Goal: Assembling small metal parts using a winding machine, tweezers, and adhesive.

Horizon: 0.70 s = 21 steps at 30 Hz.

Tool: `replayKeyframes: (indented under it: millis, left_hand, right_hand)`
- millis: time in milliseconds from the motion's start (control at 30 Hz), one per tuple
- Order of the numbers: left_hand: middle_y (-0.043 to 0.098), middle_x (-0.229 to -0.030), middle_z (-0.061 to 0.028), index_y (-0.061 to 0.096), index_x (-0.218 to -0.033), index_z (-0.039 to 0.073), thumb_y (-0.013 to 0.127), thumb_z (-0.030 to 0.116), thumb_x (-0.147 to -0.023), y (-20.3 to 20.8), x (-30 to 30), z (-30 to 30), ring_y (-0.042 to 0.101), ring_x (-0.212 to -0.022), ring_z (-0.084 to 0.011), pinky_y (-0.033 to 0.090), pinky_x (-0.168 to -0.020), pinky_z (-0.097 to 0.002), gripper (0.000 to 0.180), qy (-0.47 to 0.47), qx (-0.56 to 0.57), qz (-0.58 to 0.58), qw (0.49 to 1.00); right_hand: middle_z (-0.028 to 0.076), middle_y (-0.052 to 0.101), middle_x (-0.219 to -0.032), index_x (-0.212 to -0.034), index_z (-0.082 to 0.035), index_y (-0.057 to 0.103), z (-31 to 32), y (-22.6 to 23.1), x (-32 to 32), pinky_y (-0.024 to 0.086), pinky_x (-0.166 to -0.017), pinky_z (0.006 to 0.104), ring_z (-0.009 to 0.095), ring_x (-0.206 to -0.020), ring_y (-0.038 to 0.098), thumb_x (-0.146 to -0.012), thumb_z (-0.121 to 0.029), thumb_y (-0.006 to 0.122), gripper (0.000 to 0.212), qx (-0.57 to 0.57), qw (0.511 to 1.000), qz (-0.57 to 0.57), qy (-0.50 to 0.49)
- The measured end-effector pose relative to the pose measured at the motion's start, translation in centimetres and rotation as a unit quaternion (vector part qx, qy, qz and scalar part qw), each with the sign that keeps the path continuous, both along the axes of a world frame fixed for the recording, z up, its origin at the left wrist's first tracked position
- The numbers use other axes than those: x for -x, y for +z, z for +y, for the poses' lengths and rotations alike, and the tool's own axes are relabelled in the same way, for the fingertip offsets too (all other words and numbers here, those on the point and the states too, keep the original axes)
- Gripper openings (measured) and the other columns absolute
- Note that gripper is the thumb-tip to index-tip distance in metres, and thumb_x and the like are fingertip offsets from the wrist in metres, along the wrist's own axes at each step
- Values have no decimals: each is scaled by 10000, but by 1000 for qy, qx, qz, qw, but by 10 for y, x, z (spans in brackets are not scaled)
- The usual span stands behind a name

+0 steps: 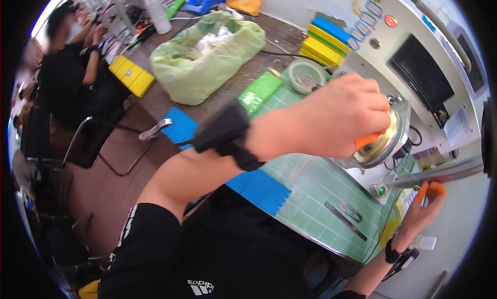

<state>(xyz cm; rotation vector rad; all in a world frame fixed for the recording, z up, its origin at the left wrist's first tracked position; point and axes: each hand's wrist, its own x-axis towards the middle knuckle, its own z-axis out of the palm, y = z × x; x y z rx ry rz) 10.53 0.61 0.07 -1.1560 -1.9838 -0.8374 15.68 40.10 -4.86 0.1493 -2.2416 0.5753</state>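
Note:
My left hand (344, 112) is reached across the bench with its fingers curled in at the lit round metal head (388, 141) of a machine (440, 81). Orange covers some of its fingertips, and whatever the fingers grip is hidden. Lower at the right, my right hand (425, 208) has its orange-covered fingertips brought together just under a grey metal bar (440, 170). I cannot make out anything between them. Below the machine, a pair of thread snips (352, 211) and a narrow dark metal strip (346, 221) lie on the green gridded mat (305, 221).
A round bowl (293, 71) of small metal pieces stands by a green packet (260, 92). Beyond are a bag-lined bin (207, 55) and stacked yellow and blue strips (326, 40). Blue sheets (259, 190) line the near edge. Another person (64, 81) sits at the far left.

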Motion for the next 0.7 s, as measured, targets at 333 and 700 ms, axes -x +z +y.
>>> replayKeyframes:
  millis: [333,700]
  left_hand:
    - [751,-1201,-122,721,-1182,-42,748,-10,-964,-16,-72,-144,717,-1101,-215,557,-995,-356,221,120,-140,-131,974]
    - [759,-1118,-237,676,-1206,7,626,99,-947,-57,-496,-556,739,-1037,-412,568,-880,-495,279,942,45,-114,311]
  right_hand:
    - [77,651,-1164,-1296,18,585,-14,-30,-81,506,-959,267,140,-1045,652,-993,82,673,322,197,973,-103,66]
    - [147,633,-1367,-1415,30,578,-4,-3,-74,482,-989,250,183,-1179,655,-1089,-88,597,347,111,990,-18,87]
